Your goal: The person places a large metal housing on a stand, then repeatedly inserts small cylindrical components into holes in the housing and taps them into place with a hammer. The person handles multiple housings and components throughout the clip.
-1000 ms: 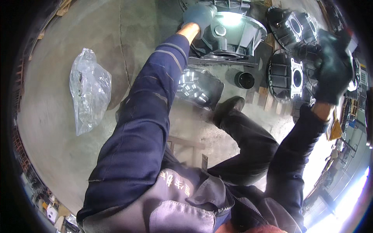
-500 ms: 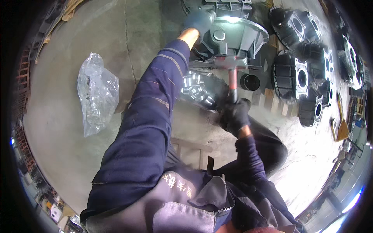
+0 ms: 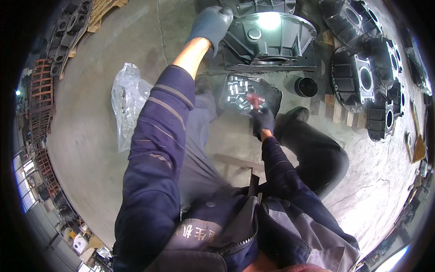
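Observation:
A grey glove covers my left hand [image 3: 211, 25], which is raised at the upper left side of a large dark metal housing [image 3: 283, 41]. Its fingers are curled closed, and whatever may be inside them is hidden. In a black glove, my right hand [image 3: 263, 122] grips a hammer [image 3: 255, 100] with a red head end. The hammer is over a dark tray [image 3: 273, 93] of several short shiny metal sleeves [image 3: 236, 87]. Whether it touches them I cannot tell. The housing rests on a dark plate [image 3: 303, 63] beyond the tray.
Right of the tray stands a round black can [image 3: 306, 87]. More dark castings [image 3: 353, 79] sit on wooden pallets along the right. A clear plastic bag [image 3: 128, 106] lies on the floor left of my left arm. My bent right leg [image 3: 312, 152] is beside my right forearm.
The hammer has come down from in front of the housing toward me, over the tray. My left hand has shifted left, away from the housing's upper edge. The whole view has turned slightly.

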The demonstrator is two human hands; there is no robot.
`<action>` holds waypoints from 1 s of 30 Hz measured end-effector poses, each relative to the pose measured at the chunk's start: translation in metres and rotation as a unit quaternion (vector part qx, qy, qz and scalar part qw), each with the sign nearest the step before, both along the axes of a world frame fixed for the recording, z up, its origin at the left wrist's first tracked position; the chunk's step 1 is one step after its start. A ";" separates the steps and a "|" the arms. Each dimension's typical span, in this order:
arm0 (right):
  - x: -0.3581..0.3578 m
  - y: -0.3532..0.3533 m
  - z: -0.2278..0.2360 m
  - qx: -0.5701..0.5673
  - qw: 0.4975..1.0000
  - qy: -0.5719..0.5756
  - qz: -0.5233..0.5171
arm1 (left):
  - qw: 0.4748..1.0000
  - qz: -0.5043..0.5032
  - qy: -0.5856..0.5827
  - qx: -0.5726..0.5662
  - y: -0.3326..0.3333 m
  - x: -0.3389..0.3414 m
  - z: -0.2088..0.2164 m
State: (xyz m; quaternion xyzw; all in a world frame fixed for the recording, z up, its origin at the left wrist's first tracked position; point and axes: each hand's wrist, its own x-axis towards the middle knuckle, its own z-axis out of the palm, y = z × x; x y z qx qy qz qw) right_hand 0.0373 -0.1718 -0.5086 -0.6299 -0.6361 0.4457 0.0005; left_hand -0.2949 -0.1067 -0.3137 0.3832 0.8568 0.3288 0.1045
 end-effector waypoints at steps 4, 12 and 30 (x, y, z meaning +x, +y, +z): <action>-0.046 0.070 0.075 0.354 0.931 0.065 0.062 | 0.998 0.020 -0.052 -0.014 0.004 -0.002 -0.033; -0.162 0.161 0.177 0.394 0.861 0.072 0.313 | 0.997 -0.028 -0.053 -0.043 0.032 -0.020 -0.077; -0.026 0.134 -0.007 0.072 0.984 0.095 0.129 | 0.963 0.136 -0.216 -0.081 0.043 -0.029 -0.116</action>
